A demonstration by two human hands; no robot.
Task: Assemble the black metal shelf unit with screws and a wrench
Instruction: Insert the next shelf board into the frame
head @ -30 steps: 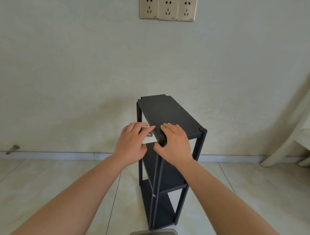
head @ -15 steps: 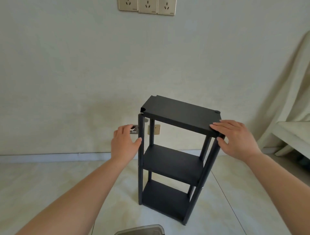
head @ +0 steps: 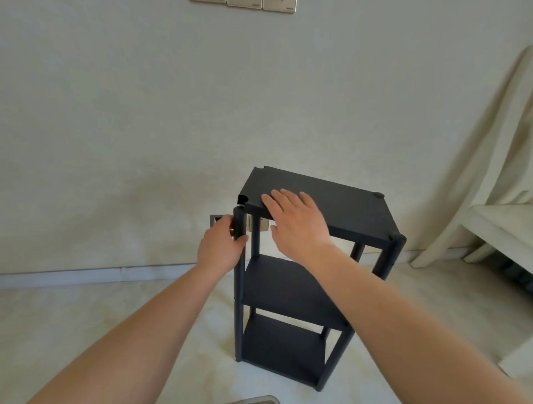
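Black shelf unit (head: 291, 291) standing upright on the tiled floor (head: 86, 311) near the wall. Left hand (head: 219, 250) wrapped around the near-left post (head: 238, 259) just below its top (the top panel's corner sits off this post). Right hand (head: 297, 222) laid flat, fingers straight, on the top panel (head: 346, 210)

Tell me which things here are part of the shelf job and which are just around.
Job: black shelf unit; front left post, gripped by left hand; top panel, right hand flat on it.

Around: wall sockets; draped cloth; grey object at bottom edge.
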